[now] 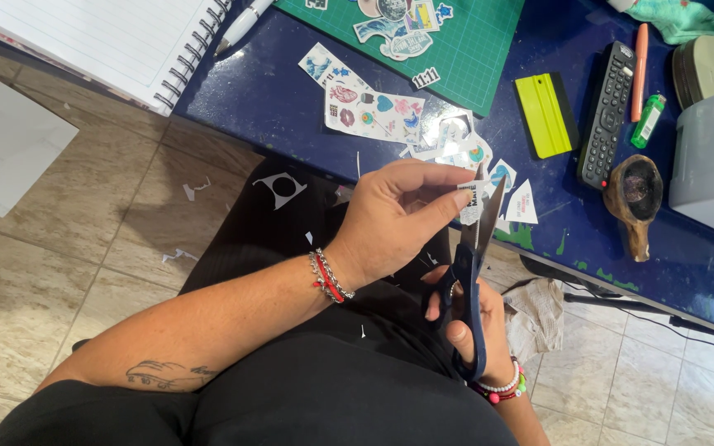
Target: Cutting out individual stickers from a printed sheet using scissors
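A person's left hand (394, 219) pinches a small printed sticker (471, 202) between fingertips. The right hand (468, 318) grips blue-handled scissors (474, 264), blades parted around the sticker, above a sticker-strewn blue table (274, 107).

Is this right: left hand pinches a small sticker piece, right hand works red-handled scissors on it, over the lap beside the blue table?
One thing is off: the scissors have dark blue handles, not red; the red is only in the wrist bracelets. The head view shows it. The rest holds: the left hand pinches the small sticker piece, and the right hand works the scissors on it, over the lap beside the blue table.
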